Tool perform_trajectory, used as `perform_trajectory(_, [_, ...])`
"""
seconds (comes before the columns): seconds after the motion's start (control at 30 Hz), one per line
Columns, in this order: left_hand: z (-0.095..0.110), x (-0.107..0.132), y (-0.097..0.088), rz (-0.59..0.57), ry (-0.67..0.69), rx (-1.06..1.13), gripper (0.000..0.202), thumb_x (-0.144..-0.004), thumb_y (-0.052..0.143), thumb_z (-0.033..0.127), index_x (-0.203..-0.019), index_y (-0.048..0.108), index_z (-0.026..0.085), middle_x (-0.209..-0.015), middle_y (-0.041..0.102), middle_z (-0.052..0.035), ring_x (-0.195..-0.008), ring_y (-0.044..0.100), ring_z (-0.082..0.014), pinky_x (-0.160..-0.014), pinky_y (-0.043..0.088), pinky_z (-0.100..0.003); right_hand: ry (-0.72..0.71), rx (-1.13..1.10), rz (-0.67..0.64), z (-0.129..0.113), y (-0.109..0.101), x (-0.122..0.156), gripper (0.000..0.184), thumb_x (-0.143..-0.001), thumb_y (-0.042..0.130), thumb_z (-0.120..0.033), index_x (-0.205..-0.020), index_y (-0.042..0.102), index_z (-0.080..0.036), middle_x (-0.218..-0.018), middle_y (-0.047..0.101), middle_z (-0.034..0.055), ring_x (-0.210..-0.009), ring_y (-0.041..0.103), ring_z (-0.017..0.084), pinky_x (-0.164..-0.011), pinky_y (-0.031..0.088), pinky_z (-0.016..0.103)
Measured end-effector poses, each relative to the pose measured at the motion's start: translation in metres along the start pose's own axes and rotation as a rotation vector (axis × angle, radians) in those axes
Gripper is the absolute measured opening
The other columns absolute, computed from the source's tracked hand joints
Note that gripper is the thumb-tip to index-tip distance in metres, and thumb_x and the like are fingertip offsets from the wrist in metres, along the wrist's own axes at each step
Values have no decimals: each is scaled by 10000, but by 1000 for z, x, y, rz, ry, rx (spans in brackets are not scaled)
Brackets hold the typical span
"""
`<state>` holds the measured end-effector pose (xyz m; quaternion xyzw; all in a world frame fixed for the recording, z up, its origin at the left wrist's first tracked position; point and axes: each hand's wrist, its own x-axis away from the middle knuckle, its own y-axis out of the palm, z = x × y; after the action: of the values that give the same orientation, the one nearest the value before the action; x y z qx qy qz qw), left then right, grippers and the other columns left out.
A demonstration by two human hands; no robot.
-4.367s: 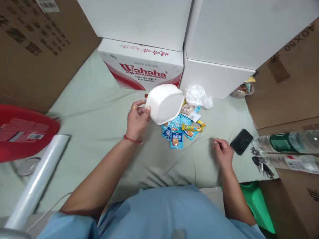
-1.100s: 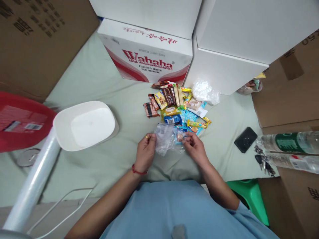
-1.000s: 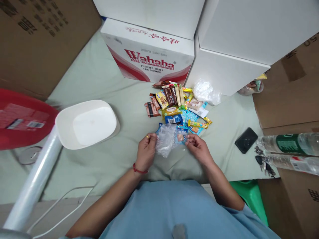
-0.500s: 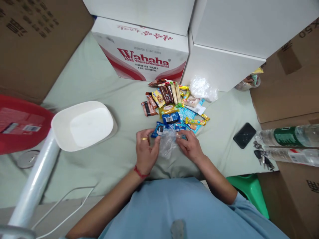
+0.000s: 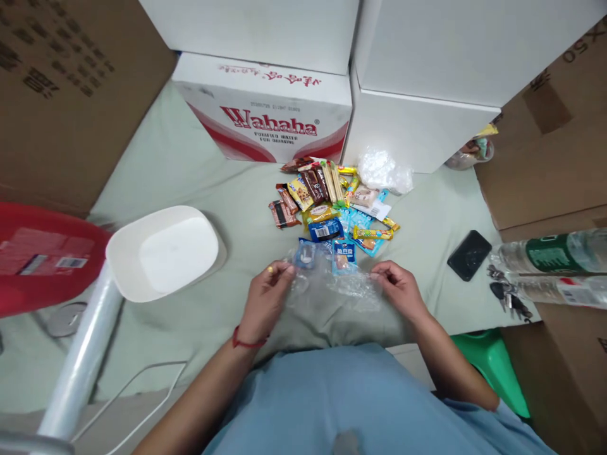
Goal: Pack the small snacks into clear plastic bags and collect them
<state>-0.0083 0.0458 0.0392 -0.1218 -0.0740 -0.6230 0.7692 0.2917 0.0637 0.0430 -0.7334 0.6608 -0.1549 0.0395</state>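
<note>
A thin clear plastic bag [image 5: 327,284] is stretched between my two hands, low over the cloth. My left hand [image 5: 268,294] pinches its left edge and wears a ring and a red wrist cord. At the opposite edge, my right hand [image 5: 398,287] pinches the film between thumb and fingers. Just beyond the bag lies a pile of wrapped snacks: a blue packet [image 5: 326,229], a small blue packet [image 5: 344,254] partly behind the film, brown wafer packs [image 5: 315,184], pale sticks [image 5: 332,182] and a yellow candy stick [image 5: 373,233].
A white plastic basin [image 5: 165,253] stands left, beside a red package [image 5: 47,259] and a roll of film [image 5: 83,354]. Behind the snacks are a Wahaha carton [image 5: 275,126] and crumpled clear plastic [image 5: 384,170]. A phone [image 5: 469,255], keys [image 5: 509,300] and bottles [image 5: 550,256] lie right.
My hands have moved apart, left hand to the left and right hand to the right. The bunched plastic bag has been spread out wide between them. The view has shifted slightly.
</note>
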Motion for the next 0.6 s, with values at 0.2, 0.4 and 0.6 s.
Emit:
perform_trajectory(0.2, [14, 20, -36, -39, -411, 214, 528, -654, 883, 614, -758, 565, 206, -576, 504, 77, -473, 400, -76, -421, 324, -197, 501, -360, -163, 1, -23, 16, 426, -715, 886, -529, -852, 644, -206, -723, 727, 26, -409, 250, 38, -393, 128, 200])
perform_trajectory(0.4, [28, 17, -42, -118, -603, 508, 424, -639, 916, 418, -889, 686, 164, -615, 562, 52, -403, 270, -17, -332, 200, -163, 688, -574, -240, -4, -40, 22, 411, -699, 914, -440, -863, 626, -197, -644, 683, 5, -389, 166, -4, -370, 72, 145])
perform_trajectory(0.6, [41, 16, -23, 39, -384, 664, 475, -761, 807, 485, -1125, 640, 230, -1176, 705, -86, -956, 706, -192, -634, 571, -232, 779, -816, -193, 8, -41, 19, 243, -755, 830, -292, -895, 656, -197, -745, 754, 36, -355, 216, 2, -301, 150, 108])
